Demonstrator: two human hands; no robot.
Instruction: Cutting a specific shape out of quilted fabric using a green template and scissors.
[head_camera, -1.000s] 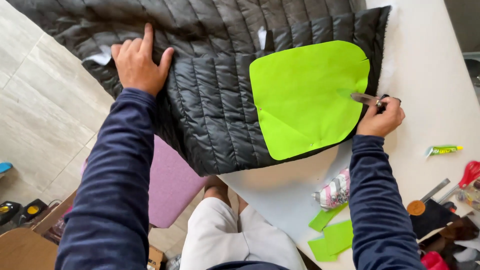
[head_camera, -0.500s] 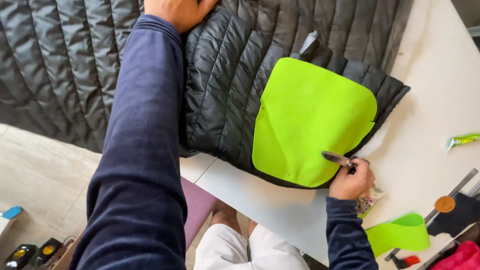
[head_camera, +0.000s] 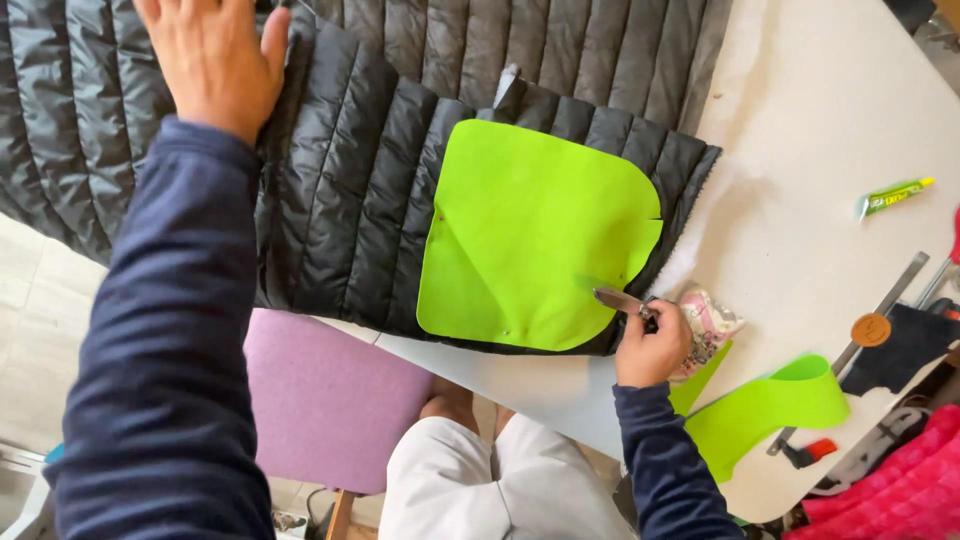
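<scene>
White worktable holds a black quilted jacket spread flat, part of it hanging over the near edge. Upon the jacket lies a lime-green paper pattern. At the pattern's lower right edge, the right hand is closed around a metal tool whose tip touches the green sheet. To the pattern's upper left, the left hand presses open-palmed on the jacket. Right of the pattern lie a glue tube and a green strip.
</scene>
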